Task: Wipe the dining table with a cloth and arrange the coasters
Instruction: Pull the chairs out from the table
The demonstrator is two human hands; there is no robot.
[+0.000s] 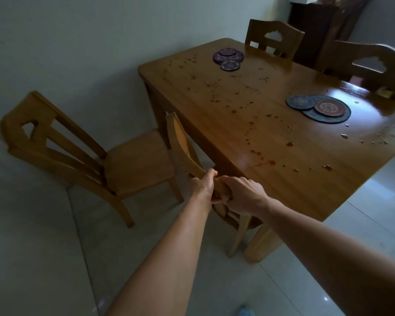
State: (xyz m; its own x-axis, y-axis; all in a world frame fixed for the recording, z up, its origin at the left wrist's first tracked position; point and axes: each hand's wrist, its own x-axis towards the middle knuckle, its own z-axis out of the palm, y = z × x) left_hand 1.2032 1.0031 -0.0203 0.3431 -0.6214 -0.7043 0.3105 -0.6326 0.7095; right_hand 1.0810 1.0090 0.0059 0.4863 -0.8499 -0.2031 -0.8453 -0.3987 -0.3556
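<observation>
The wooden dining table (249,124) carries many dark red spots and some clear drops. A small heap of purple coasters (228,58) lies near its far left corner. A group of blue and red coasters (319,108) overlaps near the right side. My left hand (202,187) and my right hand (243,193) both grip the top rail of a wooden chair (183,151) that stands at the table's near edge. No cloth is in view.
A second chair (82,151) stands pulled out at the left, by the white wall. Two more chairs (274,37) (372,65) sit at the table's far side, with a dark cabinet (317,23) behind. The floor is pale tile.
</observation>
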